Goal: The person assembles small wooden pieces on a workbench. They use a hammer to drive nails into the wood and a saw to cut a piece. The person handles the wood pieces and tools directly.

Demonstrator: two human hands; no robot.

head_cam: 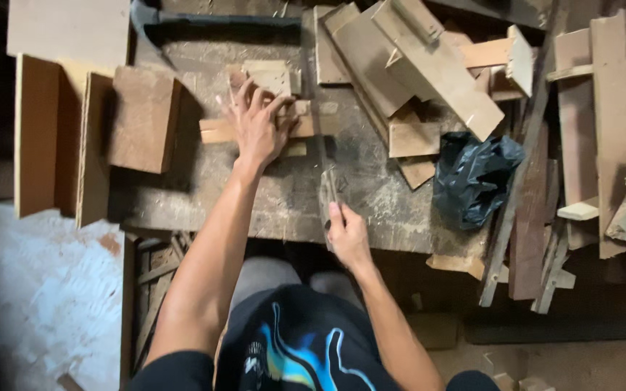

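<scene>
My left hand (259, 129) lies flat with fingers spread on a light wooden strip (212, 131), pressing it onto the dusty workbench (284, 203). A small pale block (270, 75) sits just beyond the fingertips. My right hand (346, 233) is closed around the handle of a hand saw (327, 190) at the bench's near edge. The thin blade runs away from me, crossing the strip just right of my left hand.
A black plastic bag (474, 178) lies right of the saw. Offcuts (418, 69) are heaped at the back, and long boards (606, 116) at the far right. A brown board (143, 119) and plywood pieces (38, 137) stand left, above a white panel (52, 289).
</scene>
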